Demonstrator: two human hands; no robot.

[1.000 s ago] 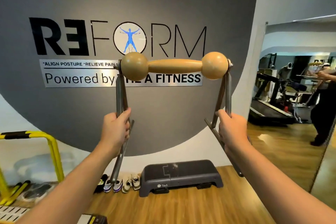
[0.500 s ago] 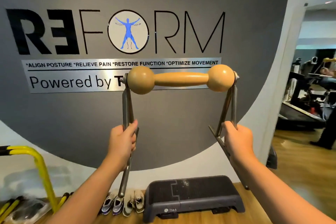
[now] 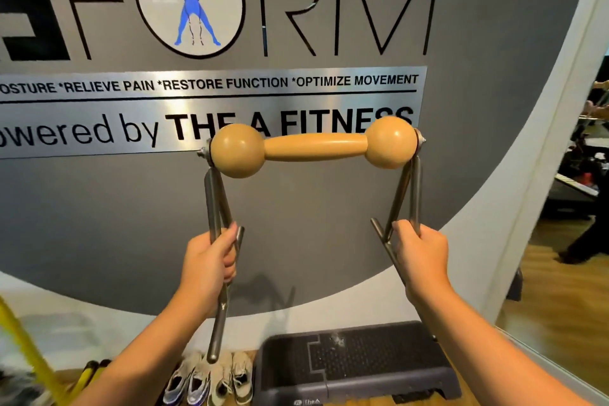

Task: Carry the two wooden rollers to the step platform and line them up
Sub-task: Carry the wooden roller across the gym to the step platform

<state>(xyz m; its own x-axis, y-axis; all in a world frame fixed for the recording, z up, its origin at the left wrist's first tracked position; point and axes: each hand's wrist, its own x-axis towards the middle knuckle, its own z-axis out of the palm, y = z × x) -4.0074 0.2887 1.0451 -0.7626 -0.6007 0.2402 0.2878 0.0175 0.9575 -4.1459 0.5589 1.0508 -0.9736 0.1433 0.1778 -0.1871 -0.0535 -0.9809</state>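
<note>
So both hands are up in front of the chest holding one wooden roller point(image 3: 314, 147), the kind with a ball at each end and a thinner waist in the middle, sitting level across the top of a metal frame. The left hand point(image 3: 207, 265) is wrapped tight around the left pair of steel legs point(image 3: 216, 208), with one of those bars sticking out below the fist and pointing down at about 6 o'clock. The right hand point(image 3: 420, 257) is closed the same way around the right legs point(image 3: 408, 198), and a bar end pokes out past the thumb toward 10 o'clock. I can only make out one roller here; whether a second is tucked behind it I can't tell, though each side does show two bars. The roller is in the air right in front of the grey wall sign point(image 3: 211, 109), covering part of the lettering. The step platform point(image 3: 356, 366) is on the floor against the wall, at roughly 5 o'clock from the roller and well below it. Just beside the platform at its 9 o'clock there's a row of sneakers point(image 3: 207, 379), and a yellow bar point(image 3: 29, 349) cuts in at the far lower left. Mirror point(image 3: 580, 175) along the right edge.
</note>
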